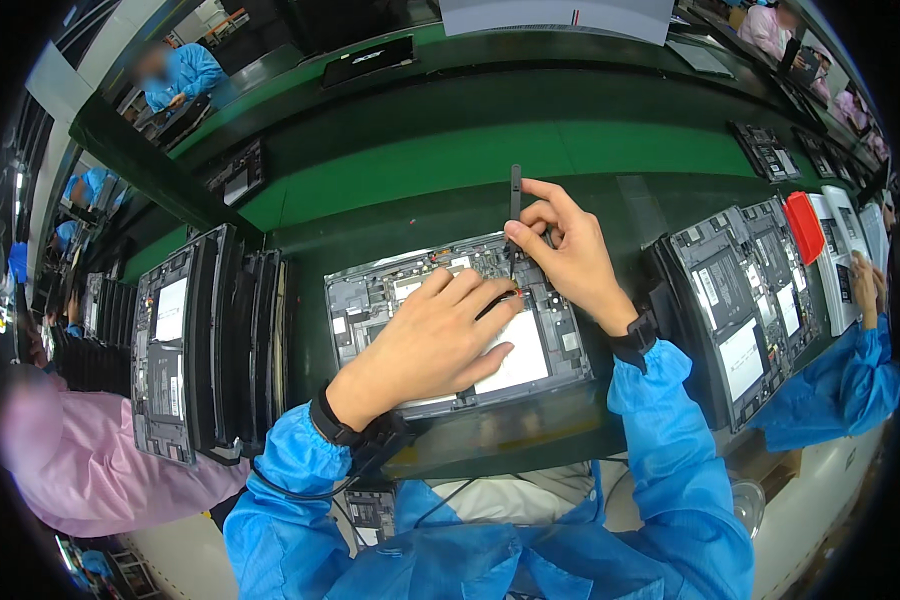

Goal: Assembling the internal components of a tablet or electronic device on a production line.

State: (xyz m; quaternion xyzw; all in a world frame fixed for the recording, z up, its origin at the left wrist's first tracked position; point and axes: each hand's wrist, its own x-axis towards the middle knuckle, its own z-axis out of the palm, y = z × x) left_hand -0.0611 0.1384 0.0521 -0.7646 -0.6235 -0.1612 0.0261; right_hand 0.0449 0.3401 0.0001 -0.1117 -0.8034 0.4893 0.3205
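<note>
An opened laptop base (355,290) lies flat on the dark green bench in front of me, its circuit board, white-labelled battery and connectors exposed. My right hand (568,250) is closed in a pinch on a slim black hand tool (515,200), held upright with its narrow tip down at the board. Whether the tool is tweezers or a pry stick I cannot make out. Across the middle of the laptop base rests my left hand (440,335), palm down, fingers stretched out and thumb apart. A short black cable (497,302) shows by its fingertips, close to the tool's tip.
Stacks of similar laptop bases stand tilted at left (170,350) and right (735,300). A red object (804,228) lies beyond the right stack, near a co-worker's hand (867,285). Black straps circle both my wrists; a cord (295,492) runs from the left one.
</note>
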